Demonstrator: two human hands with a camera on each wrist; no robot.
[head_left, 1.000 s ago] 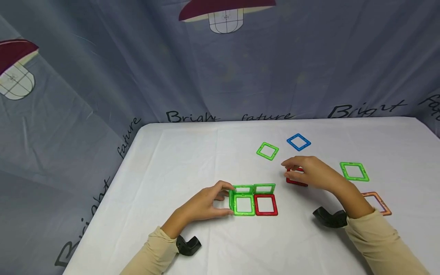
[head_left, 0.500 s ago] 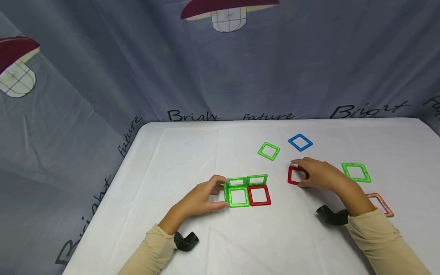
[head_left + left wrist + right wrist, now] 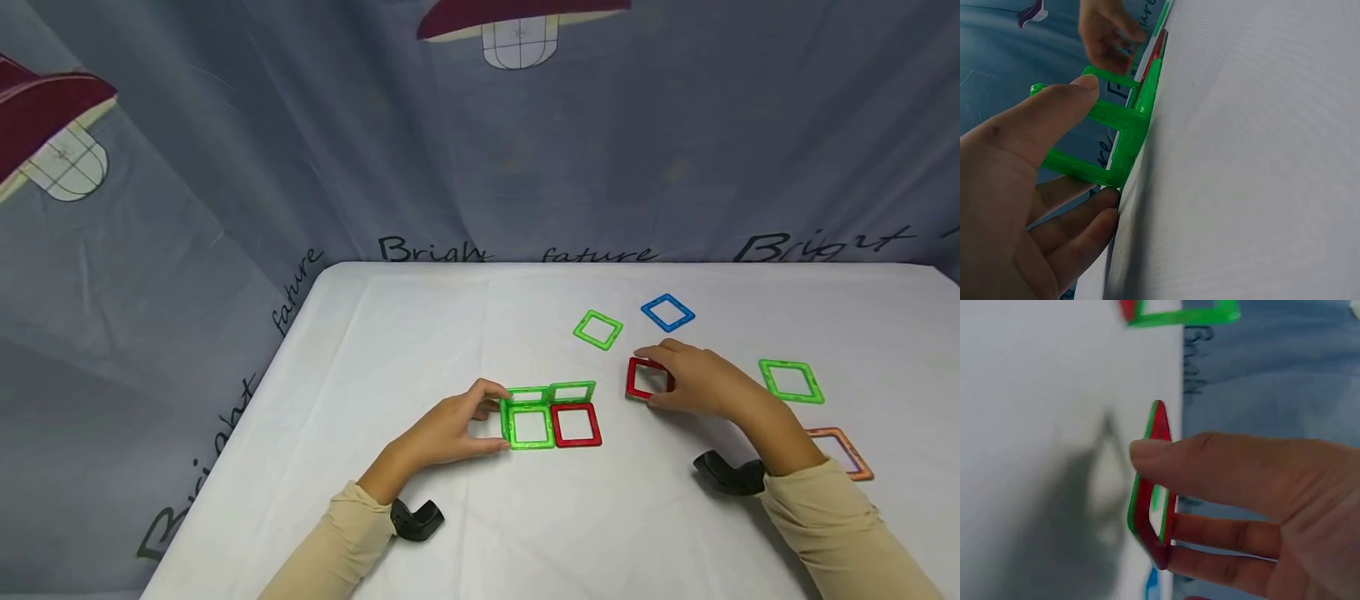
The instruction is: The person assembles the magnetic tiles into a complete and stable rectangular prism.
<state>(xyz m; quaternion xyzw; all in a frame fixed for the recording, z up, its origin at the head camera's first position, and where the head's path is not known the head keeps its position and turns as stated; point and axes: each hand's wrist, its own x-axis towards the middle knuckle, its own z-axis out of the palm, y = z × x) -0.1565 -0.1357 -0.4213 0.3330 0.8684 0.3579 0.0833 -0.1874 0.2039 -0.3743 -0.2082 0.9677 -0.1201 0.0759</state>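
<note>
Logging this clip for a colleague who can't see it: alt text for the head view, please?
A left hand holds joined green and red frames on a white table while the right hand grips a red square frame. Nearby lie a blue frame, two green frames and an orange frame.

In the head view, the right hand (image 3: 693, 379) covers one side of the red square (image 3: 632, 379) it holds, and the forearm (image 3: 780, 429) hides part of the orange square (image 3: 852, 454). Edges crop both sleeves (image 3: 333, 533) and two printed lampshades (image 3: 517, 17). From the left wrist, the left hand (image 3: 1029, 150) covers part of the standing green square (image 3: 1124, 150). From the right wrist, a blue piece (image 3: 1152, 586) is blurred and cut off.
</note>
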